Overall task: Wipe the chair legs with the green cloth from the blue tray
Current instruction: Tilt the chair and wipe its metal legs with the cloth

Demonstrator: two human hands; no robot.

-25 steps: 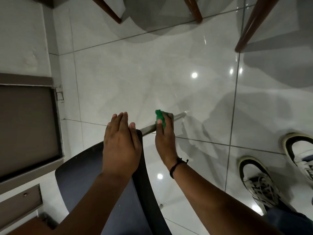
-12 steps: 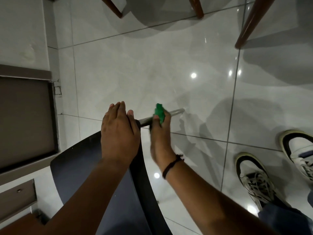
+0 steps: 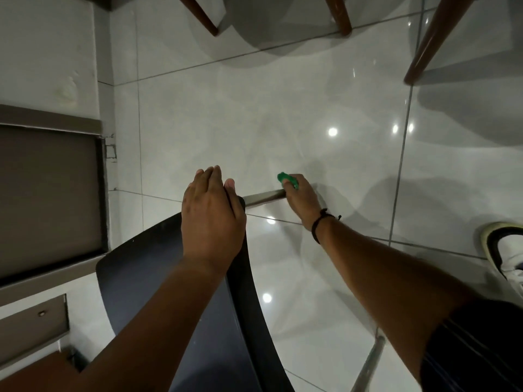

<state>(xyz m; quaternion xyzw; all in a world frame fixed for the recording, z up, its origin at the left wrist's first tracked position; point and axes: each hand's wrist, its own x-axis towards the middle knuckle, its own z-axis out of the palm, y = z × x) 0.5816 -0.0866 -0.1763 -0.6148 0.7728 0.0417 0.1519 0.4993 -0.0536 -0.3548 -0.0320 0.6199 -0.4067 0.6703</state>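
Right hand (image 3: 301,198) grips green cloth (image 3: 286,179) around metal chair leg (image 3: 263,197); left hand (image 3: 210,219) lies flat on seat (image 3: 158,278).

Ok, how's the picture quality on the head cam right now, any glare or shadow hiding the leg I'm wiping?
Head view: dim overall; ceiling lights glare as bright spots on the glossy floor, none on the chair leg. The right hand with the green cloth hides the leg's far end. Wide-angle bending at the edges.

The left hand (image 3: 210,219) rests on the chair seat (image 3: 158,301) edge. To its right, the right hand (image 3: 301,198) wraps the cloth (image 3: 284,178) around the chair leg (image 3: 261,197), above the floor (image 3: 254,108).
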